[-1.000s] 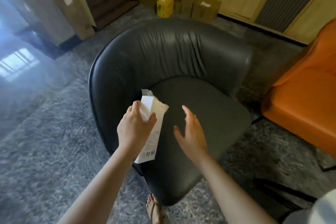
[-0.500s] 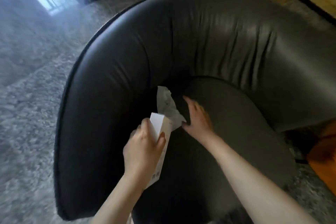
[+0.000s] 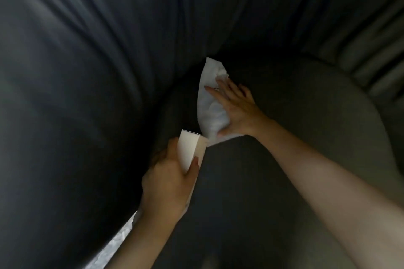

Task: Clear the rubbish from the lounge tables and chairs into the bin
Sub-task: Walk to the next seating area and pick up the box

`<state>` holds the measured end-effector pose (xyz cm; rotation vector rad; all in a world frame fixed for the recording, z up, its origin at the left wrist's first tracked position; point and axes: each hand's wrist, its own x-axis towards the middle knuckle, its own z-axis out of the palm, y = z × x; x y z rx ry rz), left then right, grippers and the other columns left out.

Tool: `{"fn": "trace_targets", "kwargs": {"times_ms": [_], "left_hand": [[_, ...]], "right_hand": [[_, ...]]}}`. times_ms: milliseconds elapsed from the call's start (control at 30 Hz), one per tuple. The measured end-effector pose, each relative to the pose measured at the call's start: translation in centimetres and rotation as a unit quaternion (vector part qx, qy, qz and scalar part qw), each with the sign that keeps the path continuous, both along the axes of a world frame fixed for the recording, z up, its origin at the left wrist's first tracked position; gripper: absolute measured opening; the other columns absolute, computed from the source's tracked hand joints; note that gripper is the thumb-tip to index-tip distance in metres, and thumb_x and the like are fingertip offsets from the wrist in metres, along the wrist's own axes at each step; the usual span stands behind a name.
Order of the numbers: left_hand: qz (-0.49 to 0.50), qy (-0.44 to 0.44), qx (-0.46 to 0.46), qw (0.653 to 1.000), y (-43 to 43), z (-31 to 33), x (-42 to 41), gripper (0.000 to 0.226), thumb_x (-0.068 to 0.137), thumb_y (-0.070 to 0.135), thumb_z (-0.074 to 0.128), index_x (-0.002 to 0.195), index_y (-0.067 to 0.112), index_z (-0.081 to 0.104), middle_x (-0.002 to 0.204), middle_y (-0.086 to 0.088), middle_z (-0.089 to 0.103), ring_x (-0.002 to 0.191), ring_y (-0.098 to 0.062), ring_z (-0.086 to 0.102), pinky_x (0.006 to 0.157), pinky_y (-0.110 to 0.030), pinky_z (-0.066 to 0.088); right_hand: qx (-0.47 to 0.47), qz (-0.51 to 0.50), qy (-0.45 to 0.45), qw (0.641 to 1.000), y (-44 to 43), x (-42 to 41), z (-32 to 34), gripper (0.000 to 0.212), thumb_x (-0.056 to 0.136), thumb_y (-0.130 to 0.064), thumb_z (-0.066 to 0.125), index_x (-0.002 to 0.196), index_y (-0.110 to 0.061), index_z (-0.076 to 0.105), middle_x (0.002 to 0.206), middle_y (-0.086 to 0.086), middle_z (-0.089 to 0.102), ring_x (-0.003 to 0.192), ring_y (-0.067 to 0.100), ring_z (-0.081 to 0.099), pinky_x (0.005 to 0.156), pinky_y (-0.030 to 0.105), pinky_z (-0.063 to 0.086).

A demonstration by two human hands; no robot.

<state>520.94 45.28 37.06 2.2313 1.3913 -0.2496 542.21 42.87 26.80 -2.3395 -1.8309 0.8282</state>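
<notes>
Crumpled paper (image 3: pixel 213 105) lies at the rear left edge of the chair seat (image 3: pixel 295 126), against the backrest (image 3: pixel 109 61), long axis running along that edge; right hand (image 3: pixel 238 109) rests on it from the right, grip wide, fingers spread flat; left hand (image 3: pixel 168 179), just before it, holds a white box (image 3: pixel 190 150); closing the right appears sufficient.

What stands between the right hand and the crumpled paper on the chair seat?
Nothing visible. The right hand lies flat on the crumpled paper at the back of the armchair seat. The left hand grips a white box beside the paper's near corner, not between them. The bin is out of view.
</notes>
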Motion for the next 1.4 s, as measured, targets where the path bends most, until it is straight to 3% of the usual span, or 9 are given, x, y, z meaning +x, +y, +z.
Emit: {"fn": "trace_targets", "kwargs": {"times_ms": [233, 467, 600, 700, 767, 967, 1100, 1233, 1400], "left_hand": [[0.004, 0.007, 0.003, 1.0, 0.3, -0.3, -0.1, 0.058, 0.085, 0.049, 0.05, 0.131, 0.015, 0.039, 0.118, -0.009, 0.06, 0.102, -0.026, 0.061, 0.076, -0.035, 0.05], [0.001, -0.006, 0.007, 1.0, 0.6, 0.0, -0.6, 0.058, 0.086, 0.048, 0.051, 0.132, 0.016, 0.037, 0.119, -0.008, 0.059, 0.102, -0.025, 0.061, 0.075, -0.032, 0.049], [0.002, -0.008, 0.014, 1.0, 0.7, 0.2, -0.8, 0.059, 0.085, 0.047, 0.053, 0.132, 0.015, 0.038, 0.119, -0.009, 0.059, 0.103, -0.026, 0.061, 0.075, -0.032, 0.049], [-0.001, -0.014, 0.014, 1.0, 0.8, 0.0, -0.8, 0.058, 0.086, 0.047, 0.053, 0.132, 0.015, 0.038, 0.121, -0.009, 0.059, 0.103, -0.026, 0.061, 0.075, -0.032, 0.049], [0.001, -0.021, 0.012, 1.0, 1.0, -0.2, -0.7, 0.058, 0.085, 0.047, 0.054, 0.131, 0.015, 0.039, 0.12, -0.009, 0.059, 0.103, -0.026, 0.061, 0.074, -0.033, 0.049], [0.008, -0.025, 0.002, 1.0, 0.8, -0.6, -0.7, 0.058, 0.085, 0.047, 0.054, 0.131, 0.016, 0.038, 0.119, -0.008, 0.059, 0.104, -0.026, 0.06, 0.075, -0.034, 0.05], [0.009, -0.02, -0.002, 1.0, 0.7, -0.6, -0.7, 0.058, 0.086, 0.046, 0.054, 0.133, 0.016, 0.036, 0.12, -0.009, 0.058, 0.104, -0.027, 0.06, 0.077, -0.037, 0.051], [0.009, -0.033, 0.002, 0.999, 0.8, -0.5, -0.2, 0.056, 0.086, 0.044, 0.056, 0.129, 0.014, 0.039, 0.117, -0.009, 0.06, 0.101, -0.028, 0.061, 0.074, -0.036, 0.051], [0.038, -0.067, -0.011, 0.997, 0.9, -0.1, 0.8, 0.055, 0.086, 0.043, 0.056, 0.128, 0.011, 0.039, 0.115, -0.011, 0.059, 0.097, -0.027, 0.061, 0.065, -0.026, 0.042]], "right_hand": [[0.05, -0.041, 0.016, 0.998, 0.4, -0.6, -0.3, 0.11, 0.059, -0.049, 0.077, 0.145, -0.029, 0.012, 0.135, 0.006, 0.04, 0.127, 0.026, 0.032, 0.106, 0.039, 0.013], [0.034, -0.137, 0.082, 0.986, 0.7, -2.0, 0.3, 0.093, 0.076, -0.024, 0.073, 0.146, -0.018, 0.012, 0.137, 0.016, 0.042, 0.127, 0.031, 0.036, 0.105, 0.042, 0.029], [0.017, -0.146, 0.009, 0.989, -0.1, -2.7, 0.8, 0.056, 0.076, -0.024, 0.07, 0.126, -0.014, 0.047, 0.129, 0.014, 0.048, 0.121, 0.029, 0.038, 0.098, 0.038, 0.03], [0.014, -0.138, -0.075, 0.987, -0.7, -3.1, 1.1, 0.045, 0.074, -0.027, 0.071, 0.115, -0.013, 0.057, 0.138, 0.017, 0.034, 0.13, 0.036, 0.023, 0.102, 0.048, 0.023], [0.038, -0.128, -0.047, 0.99, -1.1, -3.4, 1.2, 0.035, 0.077, -0.016, 0.069, 0.11, -0.008, 0.06, 0.145, 0.015, 0.029, 0.137, 0.035, 0.016, 0.109, 0.049, 0.017], [0.074, -0.147, 0.037, 0.986, -2.0, -4.8, 2.0, 0.037, 0.078, 0.006, 0.06, 0.114, 0.0, 0.055, 0.115, 0.018, 0.057, 0.111, 0.032, 0.05, 0.094, 0.035, 0.036], [0.087, -0.163, 0.071, 0.98, -2.3, -5.4, 2.7, 0.061, 0.076, 0.012, 0.057, 0.132, -0.009, 0.045, 0.12, 0.018, 0.053, 0.113, 0.033, 0.046, 0.092, 0.038, 0.044], [0.107, -0.171, 0.092, 0.975, -2.8, -5.7, 3.6, 0.042, 0.077, 0.01, 0.056, 0.116, -0.005, 0.058, 0.112, 0.019, 0.051, 0.107, 0.032, 0.046, 0.085, 0.033, 0.043], [0.157, -0.224, 0.202, 0.94, -3.2, -7.7, 5.8, 0.035, 0.077, -0.001, 0.063, 0.111, -0.006, 0.054, 0.111, 0.01, 0.043, 0.104, 0.018, 0.043, 0.076, 0.014, 0.034]]}}
